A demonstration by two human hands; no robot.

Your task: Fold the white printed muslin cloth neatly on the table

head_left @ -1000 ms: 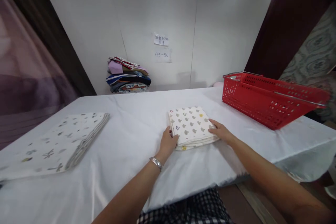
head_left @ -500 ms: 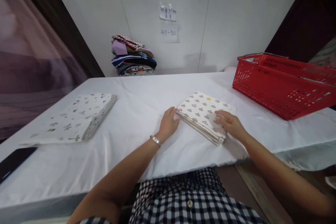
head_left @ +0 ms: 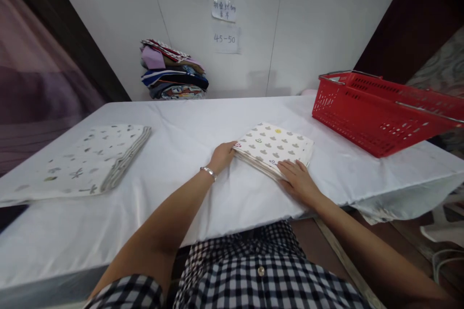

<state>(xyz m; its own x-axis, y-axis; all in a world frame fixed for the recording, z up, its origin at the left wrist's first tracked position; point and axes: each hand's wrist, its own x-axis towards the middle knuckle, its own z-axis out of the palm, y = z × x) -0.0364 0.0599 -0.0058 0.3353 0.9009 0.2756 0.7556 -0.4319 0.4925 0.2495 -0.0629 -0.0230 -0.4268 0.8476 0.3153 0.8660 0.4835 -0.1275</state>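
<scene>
A folded white cloth (head_left: 277, 144) printed with grey cloud-like shapes and a few coloured ones lies on the white-covered table. My left hand (head_left: 222, 156) pinches its left corner, the fingertips partly hidden at the edge. On the near right corner rests my right hand (head_left: 299, 181), its fingers stretched out flat over the top. Another folded white cloth (head_left: 105, 154), with a plant-like print, lies further left, its layered edge facing right.
A red plastic basket (head_left: 373, 116) with metal handles stands at the right. Against the back wall is a stack of folded fabrics (head_left: 174, 75). A dark flat object (head_left: 12, 215) lies at the left edge, partly under the left cloth. Paper signs (head_left: 226, 38) hang on the wall.
My right hand has slid from the cloth's right side to its near corner and flattened. My left hand has closed on the left corner. The view has shifted slightly right.
</scene>
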